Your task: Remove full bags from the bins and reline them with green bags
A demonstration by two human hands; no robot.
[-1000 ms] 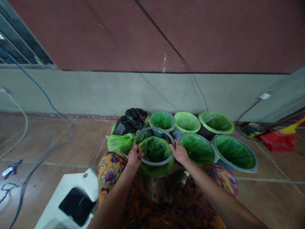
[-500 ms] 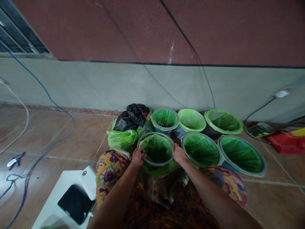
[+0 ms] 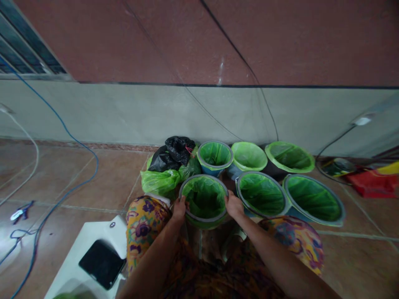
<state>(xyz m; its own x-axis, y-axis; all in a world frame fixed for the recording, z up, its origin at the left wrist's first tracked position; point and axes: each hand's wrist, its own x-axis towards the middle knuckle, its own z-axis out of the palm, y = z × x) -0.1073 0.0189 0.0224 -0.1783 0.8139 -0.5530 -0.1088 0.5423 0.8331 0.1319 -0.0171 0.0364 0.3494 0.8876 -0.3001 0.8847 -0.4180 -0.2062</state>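
Observation:
A small bin lined with a green bag [image 3: 204, 199] stands on the floor right in front of my knees. A grey ring [image 3: 204, 177] sits around its top over the bag. My left hand [image 3: 180, 208] grips the ring at its left side, fingers curled over the edge. My right hand [image 3: 233, 205] grips the ring's right side the same way. My patterned yellow and purple clothing [image 3: 145, 224] covers both knees below the bin.
Several more green-lined bins [image 3: 262, 193] stand to the right and behind, near the wall. A tied black bag [image 3: 174, 151] and a full green bag [image 3: 158, 180] lie at the left. A white stool with a black phone [image 3: 101, 263] is at my lower left. Cables [image 3: 62, 195] trail over the tiled floor.
The grey ring was held raised and tilted above the bin; it has come down and now sits level on the rim, with both hands lower.

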